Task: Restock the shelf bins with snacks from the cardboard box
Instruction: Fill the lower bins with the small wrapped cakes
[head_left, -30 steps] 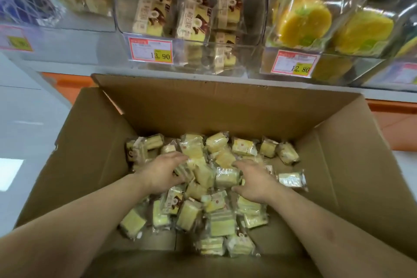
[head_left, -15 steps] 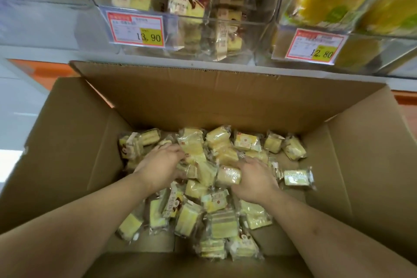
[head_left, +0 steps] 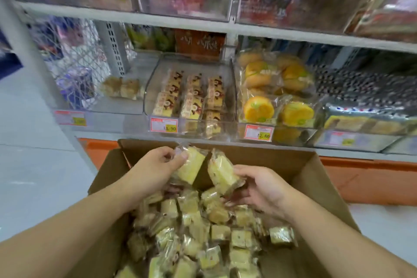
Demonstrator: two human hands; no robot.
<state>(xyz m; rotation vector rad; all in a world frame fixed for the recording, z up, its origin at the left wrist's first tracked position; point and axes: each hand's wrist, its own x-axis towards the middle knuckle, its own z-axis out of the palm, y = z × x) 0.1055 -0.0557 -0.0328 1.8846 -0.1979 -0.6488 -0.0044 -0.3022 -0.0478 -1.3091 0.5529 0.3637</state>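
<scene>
Both your hands are raised above the cardboard box (head_left: pixel 316 178): left hand (head_left: pixel 155 167) fingers pinch one wrapped cake (head_left: pixel 191 165), right hand (head_left: pixel 259 189) fingers clasp another wrapped cake (head_left: pixel 222 174).

One cardboard box (head_left: pixel 316 178) fills the lower half of the frame. Two hands are over it: the left hand (head_left: pixel 155 169) with one wrapped cake (head_left: pixel 190 165), the right hand (head_left: pixel 259 189) with another (head_left: pixel 222 175). Several dozen more wrapped cakes (head_left: pixel 203 232) lie in the box, too many and too blurred to count exactly. On the lower shelf, the middle clear bin (head_left: pixel 191 97) shows three rows of packets. Two red price tags (head_left: pixel 164 124) are readable; others are blurred.
</scene>
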